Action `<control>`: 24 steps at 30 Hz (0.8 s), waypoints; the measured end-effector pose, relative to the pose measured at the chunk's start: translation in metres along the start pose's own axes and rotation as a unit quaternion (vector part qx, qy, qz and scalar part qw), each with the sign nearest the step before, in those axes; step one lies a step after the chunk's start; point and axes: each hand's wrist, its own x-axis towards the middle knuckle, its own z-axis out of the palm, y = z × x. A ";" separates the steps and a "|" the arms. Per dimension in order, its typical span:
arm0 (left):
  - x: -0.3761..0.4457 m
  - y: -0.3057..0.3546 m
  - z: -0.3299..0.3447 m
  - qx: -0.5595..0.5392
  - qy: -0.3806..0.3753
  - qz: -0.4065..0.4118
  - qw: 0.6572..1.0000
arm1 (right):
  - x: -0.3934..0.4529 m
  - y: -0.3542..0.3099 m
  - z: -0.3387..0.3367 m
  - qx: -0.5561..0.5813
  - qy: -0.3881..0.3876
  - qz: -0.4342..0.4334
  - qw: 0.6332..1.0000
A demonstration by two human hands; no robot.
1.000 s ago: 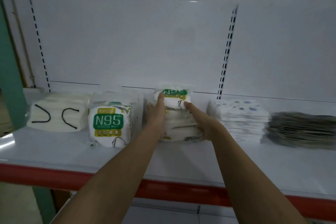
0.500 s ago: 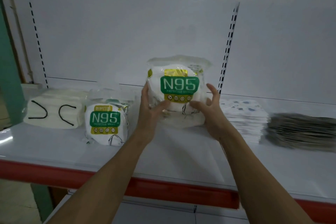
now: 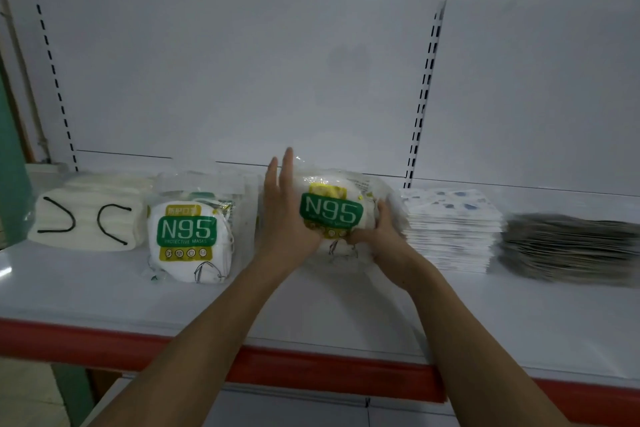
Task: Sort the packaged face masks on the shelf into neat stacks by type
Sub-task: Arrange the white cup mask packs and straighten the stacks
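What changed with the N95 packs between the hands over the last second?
The held N95 bundle was lifted off the shelf, turned label-forward, then brought back down; it now stands upright. The left hand, which gripped it half a second ago, now has straight fingers flat against its side. The right hand still grips its lower right edge. The other N95 pack and the three side stacks stayed put.

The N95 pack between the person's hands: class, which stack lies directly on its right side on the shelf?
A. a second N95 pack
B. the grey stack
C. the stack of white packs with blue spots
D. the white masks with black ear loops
C: the held N95 pack, between the left hand and right hand, sits just beside the blue-spotted white stack; the grey stack lies farther right.
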 end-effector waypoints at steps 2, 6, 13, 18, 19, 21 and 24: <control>0.002 0.000 -0.002 0.093 -0.020 0.100 0.990 | -0.007 -0.007 -0.001 -0.009 -0.009 0.007 1.000; 0.005 -0.002 -0.007 0.213 -0.118 0.088 0.966 | -0.029 -0.028 -0.010 0.066 -0.069 -0.003 0.995; -0.005 -0.006 -0.002 0.323 -0.122 0.161 0.924 | -0.019 -0.026 -0.008 -0.002 -0.020 0.002 1.000; -0.011 -0.008 -0.005 0.326 -0.244 0.216 0.888 | -0.023 -0.022 -0.006 -0.103 0.026 -0.056 0.993; -0.013 -0.010 -0.007 0.314 -0.246 0.194 0.896 | -0.024 -0.020 -0.004 -0.112 0.034 -0.056 0.992; -0.014 -0.012 -0.012 0.284 -0.212 0.146 0.924 | -0.028 -0.018 -0.001 -0.126 0.071 -0.054 0.988; -0.019 -0.006 -0.014 0.241 -0.205 0.070 0.946 | -0.026 -0.017 0.001 -0.127 0.127 -0.045 0.983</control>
